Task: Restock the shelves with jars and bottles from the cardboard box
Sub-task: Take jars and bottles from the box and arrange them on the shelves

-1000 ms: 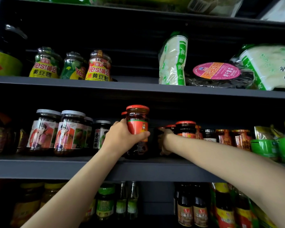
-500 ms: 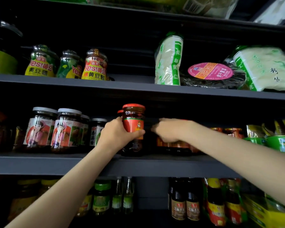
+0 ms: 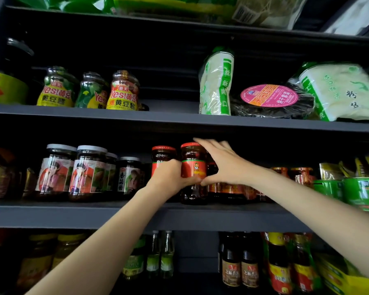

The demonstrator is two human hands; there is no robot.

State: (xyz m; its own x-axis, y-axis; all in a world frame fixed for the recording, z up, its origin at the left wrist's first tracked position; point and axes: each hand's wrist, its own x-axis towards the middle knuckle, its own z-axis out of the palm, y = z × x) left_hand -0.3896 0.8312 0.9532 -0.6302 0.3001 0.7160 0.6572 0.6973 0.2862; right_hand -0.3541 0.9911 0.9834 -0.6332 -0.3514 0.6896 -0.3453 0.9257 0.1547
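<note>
A red-lidded chili jar [image 3: 193, 167] with a red label stands at the front of the middle shelf [image 3: 73, 216]. My left hand [image 3: 170, 177] grips it from the left, thumb across the label's lower edge. My right hand [image 3: 224, 165] lies against the jar's right side, fingers straight and spread past the lid, thumb touching the label's lower right. A second jar of the same kind [image 3: 163, 154] stands just behind and to the left. The cardboard box is out of view.
Several white-lidded jars [image 3: 73, 173] stand left on the middle shelf; small red jars [image 3: 230, 188] and green cans [image 3: 362, 192] stand right. Soybean paste jars [image 3: 121, 92] and bagged goods [image 3: 216, 81] fill the shelf above. Bottles [image 3: 241, 269] line the shelf below.
My right hand pulled back from the jars deeper on the shelf and moved left onto the chili jar. The jar shifted slightly right, uncovering the jar behind it.
</note>
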